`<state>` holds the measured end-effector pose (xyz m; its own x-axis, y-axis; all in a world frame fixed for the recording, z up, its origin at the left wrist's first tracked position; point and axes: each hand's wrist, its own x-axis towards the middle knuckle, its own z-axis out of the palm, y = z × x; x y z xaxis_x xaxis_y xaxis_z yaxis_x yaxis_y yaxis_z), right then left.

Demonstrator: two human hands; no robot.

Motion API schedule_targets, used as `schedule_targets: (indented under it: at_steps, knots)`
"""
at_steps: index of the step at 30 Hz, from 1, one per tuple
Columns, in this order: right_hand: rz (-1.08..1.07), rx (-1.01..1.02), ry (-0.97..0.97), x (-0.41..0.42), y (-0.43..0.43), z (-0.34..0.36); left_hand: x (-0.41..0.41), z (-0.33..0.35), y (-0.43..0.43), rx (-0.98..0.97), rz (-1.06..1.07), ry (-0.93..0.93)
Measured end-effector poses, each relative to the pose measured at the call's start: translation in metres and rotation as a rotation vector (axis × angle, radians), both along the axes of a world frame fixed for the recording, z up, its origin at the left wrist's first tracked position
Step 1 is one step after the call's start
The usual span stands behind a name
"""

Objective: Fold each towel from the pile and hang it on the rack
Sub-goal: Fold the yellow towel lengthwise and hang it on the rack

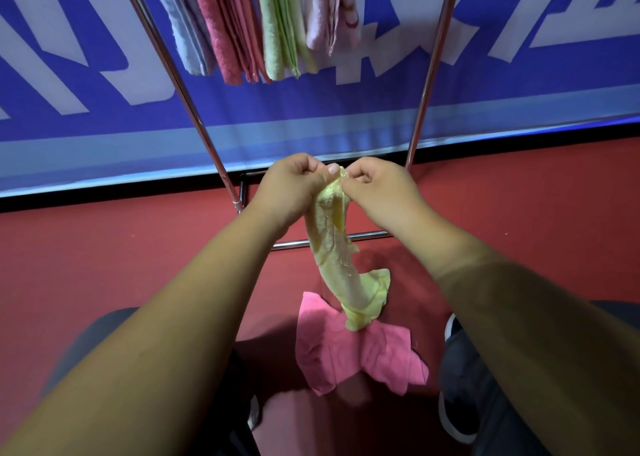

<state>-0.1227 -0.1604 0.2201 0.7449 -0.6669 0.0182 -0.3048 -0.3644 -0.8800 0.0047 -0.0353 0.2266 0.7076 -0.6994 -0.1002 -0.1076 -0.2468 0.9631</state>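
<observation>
1. Slippage is the first risk in the head view. Your left hand (291, 187) and right hand (379, 185) both pinch the top edge of the yellow towel (337, 268), with fingers curled in and knuckles nearly touching. Each pinch holds so little cloth that, by my judgement, a sharp tug to spread it could pull an edge free.
2. Bunching is the next risk. The towel hangs as a twisted rope, not a flat sheet. If you fold before finding two true corners, the fold will probably come out lumpy and sit badly on the rack (370, 236).
3. Dragging is the third. The towel's lower end dangles over the pink towel (349, 351), which lies on the floor (104, 254). I cannot tell whether the two touch. If you lower your hands, the tail may catch it.
4. The yellow towel starts between your two hands and falls straight down between your forearms, crossing in front of the rack's low bar.
5. The hung towels (242, 22) crowd the space above, and the gap shows to their right. Aiming anywhere else risks knocking one loose.
</observation>
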Motion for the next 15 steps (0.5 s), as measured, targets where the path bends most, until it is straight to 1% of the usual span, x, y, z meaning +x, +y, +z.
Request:
schedule_targets:
  at_steps: [4, 9, 12, 15]
  knots:
    - [0.040, -0.048, 0.019, -0.001, 0.005, 0.000, -0.003, 0.000, 0.000, -0.010, -0.017, 0.022]
    - [-0.030, -0.016, 0.015, 0.002, 0.002, 0.000, -0.003, 0.000, -0.001, -0.006, -0.031, 0.019]
    - [-0.060, -0.041, 0.017, 0.004, 0.000, 0.001, -0.003, 0.002, -0.001, 0.009, -0.024, 0.013]
    - [-0.138, -0.029, -0.026, 0.003, -0.006, 0.003, -0.001, 0.001, 0.000, 0.047, -0.053, -0.022]
